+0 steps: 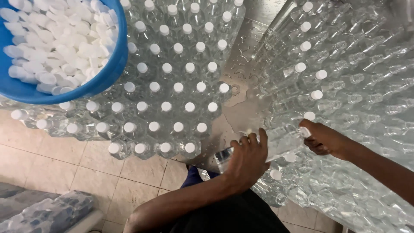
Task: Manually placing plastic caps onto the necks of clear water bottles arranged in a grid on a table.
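Near the front edge of the wet metal worktop [241, 110], both hands grip one clear plastic bottle [280, 144] lying on its side. Left hand [248, 159] is closed round the bottle's body, fingers curled over the top, w/ the bottom end poking out just left of the hand. Right hand [321, 138] is closed at the neck end, fingertips pinched on the white cap [305, 131]. Bottle lies roughly horizontal btwn the two hands, neck to the right, resting against a big heap of empty bottles [358, 82] lying on their sides across the right half of the worktop; most in that heap are uncapped, a few w/ white caps. To the left stand upright capped bottles [172, 86] in tight rows, filled w/ clear liquid, well apart from the hands. Top left, a blue tub [110, 71] full of loose white caps [56, 39] sits on top of the upright rows. Below the worktop: beige tiled floor [64, 168], and at bottom left a shrink-wrapped pack of bottles [47, 213], partly cut off by the frame edge.
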